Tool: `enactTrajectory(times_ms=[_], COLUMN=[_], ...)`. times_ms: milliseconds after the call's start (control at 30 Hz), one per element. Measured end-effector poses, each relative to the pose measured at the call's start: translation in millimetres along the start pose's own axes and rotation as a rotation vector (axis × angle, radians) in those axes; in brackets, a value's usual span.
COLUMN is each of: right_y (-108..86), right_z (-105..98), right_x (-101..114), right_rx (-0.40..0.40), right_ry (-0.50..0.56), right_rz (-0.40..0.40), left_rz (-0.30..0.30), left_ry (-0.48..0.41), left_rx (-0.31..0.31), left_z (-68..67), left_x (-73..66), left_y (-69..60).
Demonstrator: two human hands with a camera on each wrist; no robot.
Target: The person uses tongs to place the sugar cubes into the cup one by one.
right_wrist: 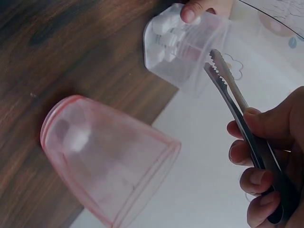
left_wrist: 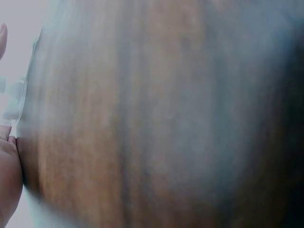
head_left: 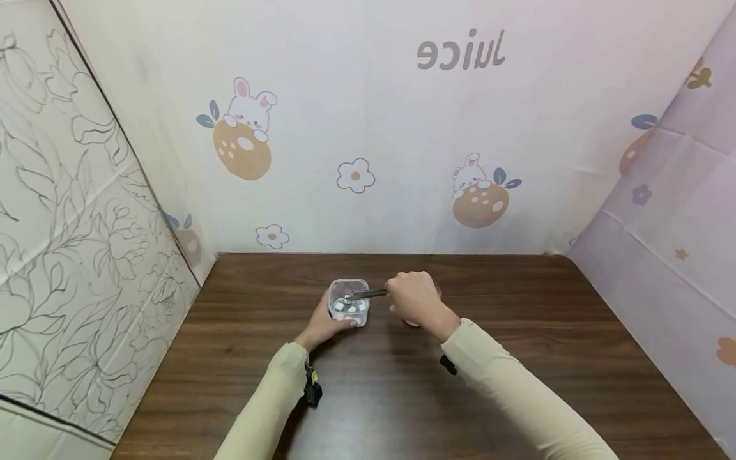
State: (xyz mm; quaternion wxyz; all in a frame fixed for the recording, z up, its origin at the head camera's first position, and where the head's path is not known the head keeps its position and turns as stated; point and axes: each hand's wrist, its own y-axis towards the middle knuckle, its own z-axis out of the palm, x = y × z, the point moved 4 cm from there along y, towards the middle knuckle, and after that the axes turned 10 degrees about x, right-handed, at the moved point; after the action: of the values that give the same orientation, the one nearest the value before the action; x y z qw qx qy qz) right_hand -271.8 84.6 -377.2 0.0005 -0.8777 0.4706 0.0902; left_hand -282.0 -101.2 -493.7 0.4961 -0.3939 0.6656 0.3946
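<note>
My left hand [head_left: 322, 326] grips a clear plastic container [head_left: 348, 285] by its side, the thumb across the near face. White pieces [right_wrist: 166, 23] lie at its bottom. Metal tongs [right_wrist: 232, 88] with toothed tips are in my right hand [head_left: 418, 299], fingers curled round both arms. The tips are at the container's mouth, close together; whether they pinch a piece I cannot tell. Below my right hand stands a pink see-through cup [right_wrist: 118, 147] with something white inside, mostly hidden in the head view. The left wrist view is blurred and shows only part of the left hand [left_wrist: 8, 175].
A dark wooden table [head_left: 368, 402] carries the container and cup. Behind it rises a printed wall sheet [head_left: 322, 115], with more patterned sheets on the left and right. Black straps or cameras [head_left: 312, 386] sit at the wrists.
</note>
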Motion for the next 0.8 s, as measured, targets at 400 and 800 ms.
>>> enactTrajectory(times_ms=[400,800], right_y=[17.7,24.5], right_z=[13.3,22.5], right_x=[16.6,25.8], right_rx=[-0.020,-0.012], right_ry=[-0.032,-0.106], right_rz=[-0.039,-0.052], left_rz=[0.026,-0.013], left_ry=[0.017,0.036], left_rx=[-0.032,-0.040], left_z=[-0.5,-2.5], left_x=[12.6,41.7], left_y=[4.9,12.7])
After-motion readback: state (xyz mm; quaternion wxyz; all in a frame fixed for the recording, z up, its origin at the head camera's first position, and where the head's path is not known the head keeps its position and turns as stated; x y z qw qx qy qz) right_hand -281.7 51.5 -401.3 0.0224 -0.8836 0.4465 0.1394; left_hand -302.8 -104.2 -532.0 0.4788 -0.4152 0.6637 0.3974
